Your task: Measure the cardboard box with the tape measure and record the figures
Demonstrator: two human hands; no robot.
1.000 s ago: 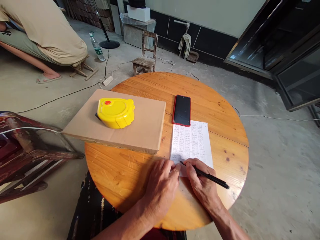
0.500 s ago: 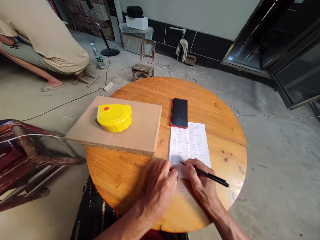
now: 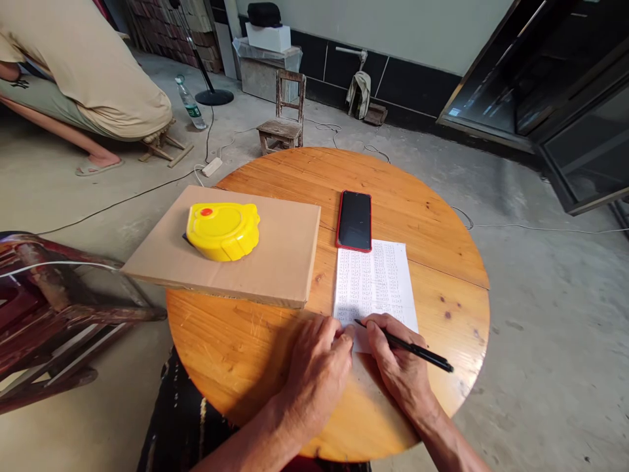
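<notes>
My right hand (image 3: 403, 360) is closed round a black pen (image 3: 422, 354). The pen's tip rests near the bottom of a white sheet of paper (image 3: 410, 311), which carries columns of small handwriting. With curled fingers, my left hand (image 3: 322, 367) lies at the sheet's lower left edge and presses it down with the thumb side. A phone (image 3: 354, 221) in a red case lies on the sheet's top edge.
The paper lies on a round wooden table (image 3: 236, 347). To the left, a yellow tape-measure-shaped object (image 3: 223, 229) sits on a cardboard box (image 3: 280, 269). Beyond are a small wooden chair (image 3: 280, 130), a water bottle (image 3: 190, 105) and a person (image 3: 93, 72) on a low seat.
The view has shifted slightly. The pen's tip has stayed in nearly the same place on the sheet, and both hands keep their hold.
</notes>
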